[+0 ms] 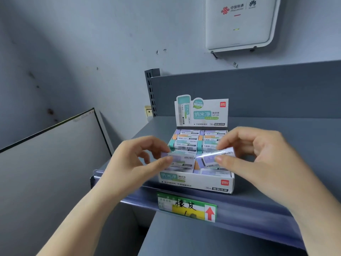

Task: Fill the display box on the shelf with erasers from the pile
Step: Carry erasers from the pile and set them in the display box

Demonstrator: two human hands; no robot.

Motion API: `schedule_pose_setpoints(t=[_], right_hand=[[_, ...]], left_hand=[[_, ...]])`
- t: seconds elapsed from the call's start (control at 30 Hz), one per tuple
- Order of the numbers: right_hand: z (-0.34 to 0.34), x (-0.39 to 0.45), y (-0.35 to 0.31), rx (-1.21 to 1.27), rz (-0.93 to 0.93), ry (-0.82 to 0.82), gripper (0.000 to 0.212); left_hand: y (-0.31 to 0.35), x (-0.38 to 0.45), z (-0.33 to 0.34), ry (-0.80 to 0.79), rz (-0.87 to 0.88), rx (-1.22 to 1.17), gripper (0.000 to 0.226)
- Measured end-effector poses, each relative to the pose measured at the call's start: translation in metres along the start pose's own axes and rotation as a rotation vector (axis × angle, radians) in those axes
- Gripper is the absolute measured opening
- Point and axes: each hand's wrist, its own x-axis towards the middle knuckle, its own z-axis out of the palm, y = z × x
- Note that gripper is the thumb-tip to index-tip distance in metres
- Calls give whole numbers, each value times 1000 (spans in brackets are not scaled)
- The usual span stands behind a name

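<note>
A white display box (195, 182) with an upright printed back card stands on the grey shelf (276, 145). Rows of wrapped erasers (184, 144) in purple, orange and teal fill it. My left hand (132, 159) pinches a purple wrapped eraser (181, 159) between thumb and fingertips just above the box's front left. My right hand (258, 154) pinches a second purple eraser (212, 157), tilted, above the front right. The two erasers almost meet end to end. The pile is out of view.
A green and yellow price label (186, 206) with a red arrow hangs on the shelf's front rail. A lower shelf (203, 237) lies below. A grey board (51, 163) leans at the left. A white router (238, 23) is mounted on the wall above.
</note>
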Motion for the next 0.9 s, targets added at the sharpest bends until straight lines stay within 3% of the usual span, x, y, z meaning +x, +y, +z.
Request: schedule_pose_setpoints(t=[0.47, 0.7, 0.9], right_hand=[[5, 1, 0, -160, 54, -72, 11], [5, 1, -1, -90, 99, -49, 14], [7, 0, -5, -97, 137, -67, 15]], left_hand=[[-12, 33, -18, -446, 107, 31, 18], [-15, 37, -25, -528, 160, 74, 29], [-21, 36, -22, -504, 210, 76, 7]])
